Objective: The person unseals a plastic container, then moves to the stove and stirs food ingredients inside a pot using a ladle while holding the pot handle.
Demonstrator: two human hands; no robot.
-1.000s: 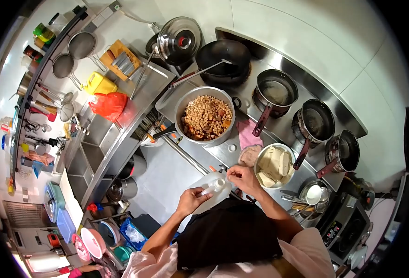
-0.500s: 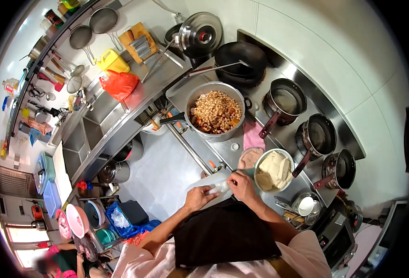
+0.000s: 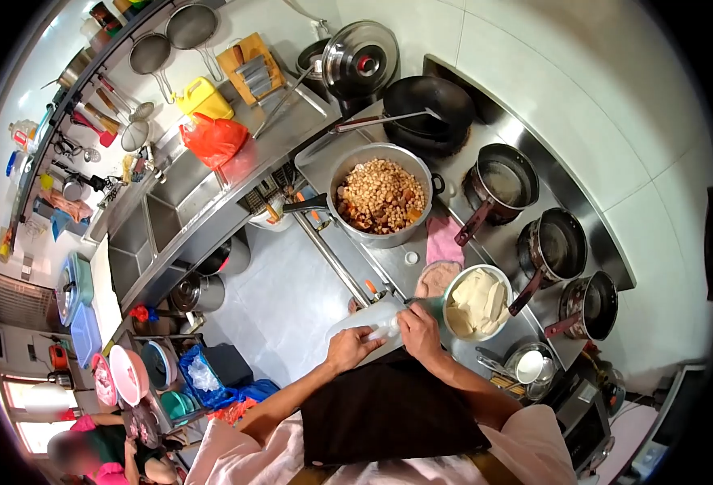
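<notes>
My left hand [image 3: 351, 347] and my right hand [image 3: 419, 330] are close together in front of the dark apron. Between them is a thin, clear plastic bag [image 3: 386, 326], and the fingers of both hands are closed on it. Just right of my right hand stands a white bowl [image 3: 451, 321] heaped with pale yellow slabs [image 3: 477, 297], whose exact kind I cannot tell. Farther off, a large metal pot [image 3: 344, 229] with a black handle holds light brown beans or nuts [image 3: 380, 187] over darker pieces.
A pink cloth [image 3: 443, 241] lies beside the pot. Saucepans [image 3: 506, 178] and a black wok [image 3: 425, 113] line the right counter. A red plastic bag [image 3: 213, 141] and yellow jug [image 3: 204, 101] stand near the sink [image 3: 180, 184]. Another person [image 3: 106, 444] is at lower left.
The view has shifted slightly, so the surroundings sit a little differently. Both hands stay on the plastic bag, with only small finger movement. The pot and bowl remain in place.
</notes>
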